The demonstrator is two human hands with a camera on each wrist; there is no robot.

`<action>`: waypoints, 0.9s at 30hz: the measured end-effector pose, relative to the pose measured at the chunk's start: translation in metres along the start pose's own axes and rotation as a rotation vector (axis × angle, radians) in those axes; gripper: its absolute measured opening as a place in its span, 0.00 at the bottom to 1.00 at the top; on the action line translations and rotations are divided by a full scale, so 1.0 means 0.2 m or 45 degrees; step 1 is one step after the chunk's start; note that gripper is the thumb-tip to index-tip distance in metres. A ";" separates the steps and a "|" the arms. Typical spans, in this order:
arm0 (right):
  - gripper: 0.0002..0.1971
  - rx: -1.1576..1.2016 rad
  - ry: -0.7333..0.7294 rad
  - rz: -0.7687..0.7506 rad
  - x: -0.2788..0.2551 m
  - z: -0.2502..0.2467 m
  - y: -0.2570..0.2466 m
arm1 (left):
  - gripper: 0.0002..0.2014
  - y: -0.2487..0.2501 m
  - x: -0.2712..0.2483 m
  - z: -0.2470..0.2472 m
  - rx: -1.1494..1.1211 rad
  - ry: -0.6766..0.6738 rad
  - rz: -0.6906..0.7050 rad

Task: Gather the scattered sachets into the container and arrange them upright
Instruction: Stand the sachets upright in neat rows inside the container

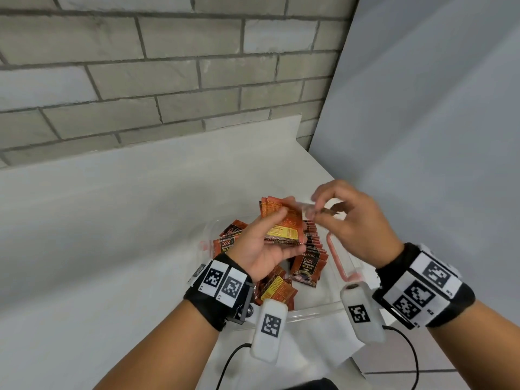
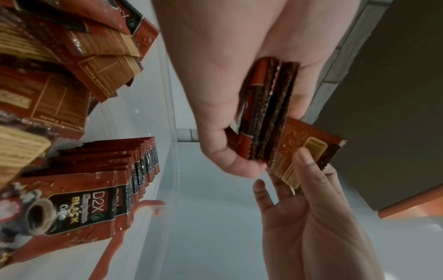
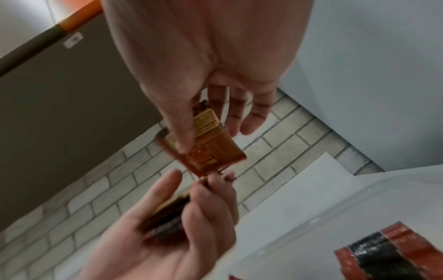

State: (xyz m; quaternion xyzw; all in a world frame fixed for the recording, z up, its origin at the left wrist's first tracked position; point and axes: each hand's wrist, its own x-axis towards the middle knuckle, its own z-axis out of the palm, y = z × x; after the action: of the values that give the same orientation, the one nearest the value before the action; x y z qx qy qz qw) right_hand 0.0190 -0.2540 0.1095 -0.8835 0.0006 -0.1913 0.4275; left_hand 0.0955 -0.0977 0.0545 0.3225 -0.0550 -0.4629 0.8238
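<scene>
My left hand [image 1: 287,232] grips a small stack of red-brown coffee sachets [image 1: 281,220] above the clear plastic container [image 1: 315,312]. My right hand [image 1: 315,208] pinches one blurred sachet [image 3: 210,151] between thumb and fingers, right beside the stack's far edge. In the left wrist view the stack [image 2: 266,113] shows edge-on in my left hand [image 2: 268,136], while my right hand [image 2: 287,170] holds the single sachet [image 2: 309,149]. Inside the container a row of upright sachets [image 1: 312,249] stands at the right. Loose sachets [image 1: 277,289] lie tumbled at the left and near side.
The container sits on a white counter [image 1: 112,220] in a corner, with a grey brick wall [image 1: 140,80] behind and a plain wall [image 1: 436,136] at the right. A pink latch [image 1: 334,257] lies along the container's right rim. Black cables [image 1: 408,347] trail off the near counter edge.
</scene>
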 end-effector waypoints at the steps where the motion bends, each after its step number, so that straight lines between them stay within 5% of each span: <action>1: 0.08 -0.072 -0.120 -0.052 -0.02 0.02 0.00 | 0.24 0.00 0.00 0.00 -0.029 -0.014 0.016; 5: 0.10 -0.165 -0.344 -0.102 -0.07 0.05 0.03 | 0.15 0.00 0.00 -0.01 0.009 -0.045 0.054; 10: 0.12 -0.105 -0.034 0.061 -0.04 0.02 0.01 | 0.19 0.01 -0.01 -0.02 0.087 -0.068 0.047; 14: 0.19 -0.133 -0.123 0.185 0.00 0.02 0.02 | 0.24 0.01 -0.01 0.01 0.176 -0.071 0.040; 17: 0.17 -0.151 -0.192 0.249 0.02 0.01 0.03 | 0.16 0.02 0.00 0.02 0.332 0.052 0.070; 20: 0.08 -0.185 -0.380 0.349 0.00 -0.02 0.05 | 0.09 0.05 0.00 -0.01 0.450 0.191 0.117; 27: 0.10 -0.786 -0.886 0.518 -0.03 0.10 0.13 | 0.04 0.08 0.02 -0.09 0.400 0.382 0.129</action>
State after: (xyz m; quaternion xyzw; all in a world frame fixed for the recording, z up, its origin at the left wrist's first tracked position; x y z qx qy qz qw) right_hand 0.0235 -0.2547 0.0771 -0.9621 0.0867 0.2106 0.1498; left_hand 0.1159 -0.0856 0.0484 0.5088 -0.0193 -0.3534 0.7848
